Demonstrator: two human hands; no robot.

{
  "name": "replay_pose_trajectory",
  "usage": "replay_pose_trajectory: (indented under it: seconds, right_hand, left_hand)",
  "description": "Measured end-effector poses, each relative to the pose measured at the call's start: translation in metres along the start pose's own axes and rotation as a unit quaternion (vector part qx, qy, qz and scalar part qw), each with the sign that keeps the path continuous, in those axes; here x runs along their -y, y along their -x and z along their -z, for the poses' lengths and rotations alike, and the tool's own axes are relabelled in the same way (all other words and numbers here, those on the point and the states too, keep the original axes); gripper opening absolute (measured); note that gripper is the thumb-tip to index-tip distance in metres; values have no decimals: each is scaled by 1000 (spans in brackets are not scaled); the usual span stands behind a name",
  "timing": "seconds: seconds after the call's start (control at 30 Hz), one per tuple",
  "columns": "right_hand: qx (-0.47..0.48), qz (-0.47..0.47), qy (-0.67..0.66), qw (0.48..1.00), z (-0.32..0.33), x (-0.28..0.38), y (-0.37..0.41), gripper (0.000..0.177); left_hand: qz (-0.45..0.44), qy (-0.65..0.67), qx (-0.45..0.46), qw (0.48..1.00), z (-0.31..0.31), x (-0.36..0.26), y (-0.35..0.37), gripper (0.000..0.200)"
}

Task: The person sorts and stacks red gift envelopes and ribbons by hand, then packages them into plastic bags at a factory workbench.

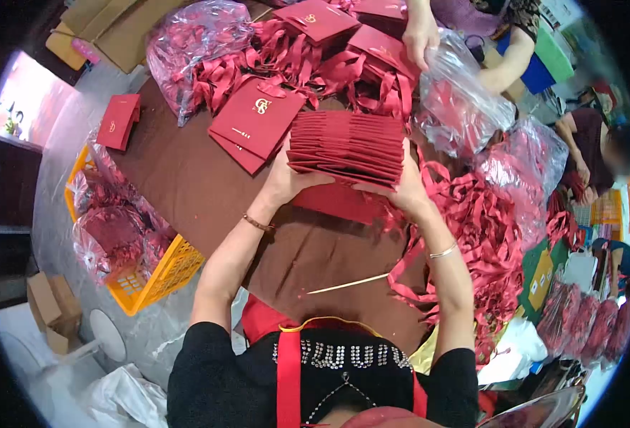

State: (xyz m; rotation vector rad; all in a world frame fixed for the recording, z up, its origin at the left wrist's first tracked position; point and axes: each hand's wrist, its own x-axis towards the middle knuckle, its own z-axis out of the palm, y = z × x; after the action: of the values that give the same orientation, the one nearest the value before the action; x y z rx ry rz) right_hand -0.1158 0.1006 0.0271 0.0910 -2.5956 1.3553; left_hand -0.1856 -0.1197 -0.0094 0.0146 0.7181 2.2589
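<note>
Between my two hands is a thick stack of red paper gift bags (347, 148), edges facing me, above the brown tabletop (322, 257). My left hand (286, 180) is closed around its left side, thumb along the lower edge. On the opposite side my right hand (406, 187) grips the stack the same way. Part of another red item (340, 203) shows beneath the stack. Flat red bags with gold lettering (254, 118) lie just beyond my left hand. A heap of red ribbons (465, 250) lies beside my right forearm.
A thin stick (347, 284) lies near me on the table. Plastic-wrapped red bundles fill a yellow crate (154, 274) at left. Across the table, another person's hand (420, 39) is at a clear plastic bag (458, 100). A small red bag (119, 123) sits near the left edge.
</note>
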Motion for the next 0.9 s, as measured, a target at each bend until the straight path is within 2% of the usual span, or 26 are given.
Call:
replay_pose_trajectory:
  seconds: [0.03, 0.07, 0.1, 0.13, 0.2, 0.23, 0.27, 0.33, 0.37, 0.4, 0.47, 0.67, 0.73, 0.77, 0.8, 0.87, 0.9]
  right_hand:
    - [15, -3, 0, 1000, 5, 10, 2, 82]
    - [29, -4, 2, 1000, 8, 15, 4, 82]
    - [34, -62, -77, 995, 8, 16, 7, 86]
    - [26, -64, -73, 995, 8, 24, 8, 86]
    - [40, -79, 21, 996, 11, 44, 9, 87]
    - [29, -87, -28, 995, 8, 42, 12, 86]
    - [25, -87, -30, 995, 9, 43, 16, 86]
    - [81, -105, -109, 985, 11, 45, 25, 87]
    - [127, -102, -194, 968, 12, 41, 28, 92]
    - [122, -102, -198, 967, 15, 37, 32, 92]
    - [228, -139, -268, 926, 22, 34, 42, 93]
    - [223, -144, -360, 894, 40, 43, 68, 96]
    - [153, -86, -165, 970, 53, 33, 79, 93]
    - [74, -78, -125, 986, 58, 32, 84, 89]
    - [-72, -39, 97, 992, 63, 34, 94, 71]
    - [-252, -9, 124, 960, 56, 42, 113, 51]
    - [-185, -34, 31, 982, 42, 50, 128, 44]
  left_hand:
    - [-104, -230, 25, 967, -3, 0, 4, 67]
    - [-204, -442, 55, 872, -5, 0, 6, 68]
    - [-176, -483, 22, 857, -1, 1, 6, 68]
    - [-175, -483, 30, 857, -4, 1, 8, 68]
    - [-125, -381, 0, 916, -13, 2, 19, 65]
    - [-179, -349, 16, 920, -17, 6, 22, 63]
    - [-177, -352, 19, 919, -21, 5, 27, 63]
    - [-176, -354, -17, 918, -30, 3, 39, 65]
    - [-172, -358, -14, 917, -30, 3, 44, 65]
    - [-141, -334, -15, 932, -29, 3, 47, 65]
    - [-106, -314, -12, 944, -31, 6, 55, 65]
    - [-142, -339, 25, 930, -47, 10, 62, 63]
    - [-134, -341, 7, 930, -48, 4, 63, 63]
    - [-146, -346, -14, 927, -48, 0, 63, 62]
    - [-149, -348, -13, 925, -48, -2, 63, 62]
    - [-215, -350, -63, 909, -42, -3, 59, 62]
    - [-250, -357, -65, 898, -39, -3, 54, 63]
